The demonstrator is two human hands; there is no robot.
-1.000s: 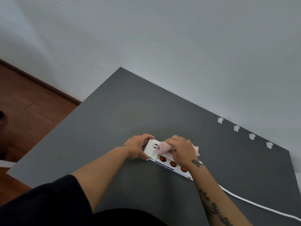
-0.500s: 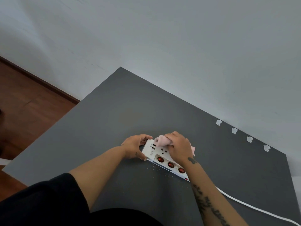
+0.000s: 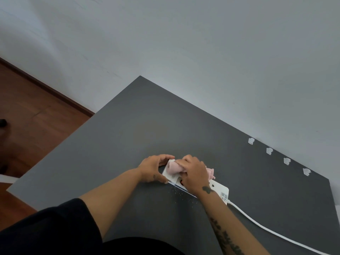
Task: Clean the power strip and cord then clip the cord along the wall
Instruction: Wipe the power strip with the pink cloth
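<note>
A white power strip [image 3: 219, 190] with red switches lies on the dark grey table [image 3: 128, 144]. My left hand [image 3: 153, 168] grips its left end and holds it in place. My right hand [image 3: 195, 173] presses a pink cloth [image 3: 174, 167] onto the strip's top, covering most of the sockets and switches. The white cord [image 3: 261, 225] runs from the strip's right end off toward the lower right. Several white cord clips [image 3: 269, 150] sit in a row along the table's far edge by the wall.
Fine pale crumbs [image 3: 179, 195] are scattered on the table just in front of the strip. A grey wall [image 3: 202, 61] rises behind the table. Wooden floor [image 3: 27, 116] with a dark skirting board lies to the left.
My right hand with the pink cloth has slid left along the strip toward its left end, uncovering the strip's right end and hiding the red switches. My left hand keeps its hold.
</note>
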